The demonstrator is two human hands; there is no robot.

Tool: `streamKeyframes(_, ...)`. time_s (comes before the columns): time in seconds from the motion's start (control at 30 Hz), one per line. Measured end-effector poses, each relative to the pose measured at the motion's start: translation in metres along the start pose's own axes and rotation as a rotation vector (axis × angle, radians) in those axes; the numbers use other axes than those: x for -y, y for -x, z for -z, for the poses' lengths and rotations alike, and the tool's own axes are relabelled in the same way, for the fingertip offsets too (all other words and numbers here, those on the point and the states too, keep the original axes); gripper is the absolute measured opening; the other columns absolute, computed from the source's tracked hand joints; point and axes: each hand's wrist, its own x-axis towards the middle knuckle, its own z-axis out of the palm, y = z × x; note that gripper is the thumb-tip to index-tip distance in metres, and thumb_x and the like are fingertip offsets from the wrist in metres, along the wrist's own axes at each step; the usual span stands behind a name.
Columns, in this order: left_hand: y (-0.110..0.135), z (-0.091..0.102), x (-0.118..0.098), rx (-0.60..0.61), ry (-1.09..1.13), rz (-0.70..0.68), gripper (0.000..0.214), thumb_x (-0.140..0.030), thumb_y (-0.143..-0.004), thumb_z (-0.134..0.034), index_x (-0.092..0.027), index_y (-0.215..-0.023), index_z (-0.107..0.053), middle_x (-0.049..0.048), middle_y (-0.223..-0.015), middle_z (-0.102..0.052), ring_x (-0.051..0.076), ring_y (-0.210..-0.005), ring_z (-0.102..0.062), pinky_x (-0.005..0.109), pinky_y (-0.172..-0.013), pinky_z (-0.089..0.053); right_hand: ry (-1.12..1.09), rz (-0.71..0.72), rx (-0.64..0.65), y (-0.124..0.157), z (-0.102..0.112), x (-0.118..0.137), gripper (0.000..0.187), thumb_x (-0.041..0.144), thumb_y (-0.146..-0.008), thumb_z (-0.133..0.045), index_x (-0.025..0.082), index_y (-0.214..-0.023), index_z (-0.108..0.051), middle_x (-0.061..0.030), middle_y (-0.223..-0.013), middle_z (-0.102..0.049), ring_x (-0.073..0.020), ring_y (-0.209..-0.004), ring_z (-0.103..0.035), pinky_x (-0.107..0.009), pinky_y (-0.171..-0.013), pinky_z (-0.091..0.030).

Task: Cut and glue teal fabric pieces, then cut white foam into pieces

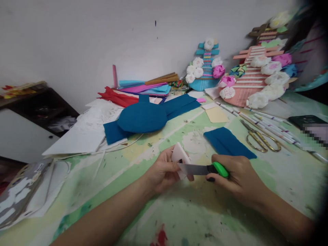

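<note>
A person's left hand is pinching a small white piece between a thumb and curled fingers above a painted table, while the right hand is closing firmly around the green handle of a knife. The blade is pointing left, lying across the piece beside the left thumb. Both forearms are reaching in from the near edge, angling toward each other. Beyond the right hand, a folded blue sheet is lying near scissors.
</note>
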Motion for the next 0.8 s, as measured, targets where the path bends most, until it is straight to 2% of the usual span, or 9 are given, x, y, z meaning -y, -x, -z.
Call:
streamKeyframes(0.1,0.0,0.0,-0.001,-0.096,0.002,-0.009,0.024,-0.012,-0.066,-0.077,-0.012,-0.084,-0.061,0.0034,-0.079,-0.066,0.013,-0.065,-0.064,0.021,-0.059,-0.052,0.0,0.022,0.01,0.001,-0.003,0.002,0.05,0.062,-0.088,-0.047,0.021,-0.061,-0.043,0.0034,-0.05,-0.044,-0.0095,-0.044,-0.041,-0.027,-0.046,-0.022)
streamKeyframes(0.2,0.001,0.002,-0.001,-0.139,-0.039,0.007,0.023,-0.014,-0.066,-0.078,-0.012,-0.081,-0.061,0.0033,-0.079,-0.064,0.012,-0.065,-0.062,0.02,-0.06,-0.049,0.0,0.011,0.006,0.001,-0.005,0.005,0.05,0.063,-0.087,-0.047,0.02,-0.062,-0.044,0.003,-0.05,-0.046,-0.01,-0.045,-0.042,-0.027,-0.046,-0.022)
streamKeyframes(0.33,0.0,0.005,0.003,-0.056,-0.074,-0.001,0.026,-0.017,-0.066,-0.078,-0.013,-0.085,-0.061,0.0032,-0.082,-0.065,0.014,-0.062,-0.065,0.023,-0.058,-0.051,-0.022,-0.099,0.015,-0.001,-0.002,0.006,0.051,0.066,-0.083,-0.052,0.021,-0.061,-0.04,0.0041,-0.049,-0.044,-0.0096,-0.045,-0.039,-0.025,-0.045,-0.023)
streamKeyframes(0.43,0.0,0.004,0.005,0.011,-0.108,0.02,0.028,-0.021,-0.07,-0.077,-0.013,-0.091,-0.061,0.0038,-0.079,-0.066,0.017,-0.062,-0.068,0.027,-0.062,-0.053,-0.056,-0.163,0.01,-0.003,0.002,0.006,0.052,0.067,-0.083,-0.05,0.021,-0.062,-0.04,0.0051,-0.048,-0.042,-0.0092,-0.045,-0.038,-0.024,-0.045,-0.024)
streamKeyframes(0.63,-0.001,0.002,0.003,0.012,-0.062,0.006,0.024,-0.02,-0.068,-0.076,-0.012,-0.086,-0.062,0.0041,-0.083,-0.064,0.017,-0.062,-0.067,0.027,-0.056,-0.054,-0.113,-0.122,0.089,-0.003,0.005,0.008,0.052,0.064,-0.088,-0.042,0.021,-0.059,-0.038,0.0038,-0.049,-0.042,-0.0096,-0.045,-0.039,-0.026,-0.046,-0.022)
streamKeyframes(0.8,0.002,0.003,0.001,-0.038,-0.052,0.012,0.016,-0.018,-0.071,-0.072,-0.012,-0.08,-0.061,0.0021,-0.078,-0.058,0.012,-0.059,-0.061,0.022,-0.052,-0.051,-0.091,-0.092,0.136,0.0,0.002,0.008,0.049,0.06,-0.091,-0.04,0.021,-0.061,-0.037,0.0029,-0.051,-0.044,-0.01,-0.046,-0.039,-0.027,-0.049,-0.021)
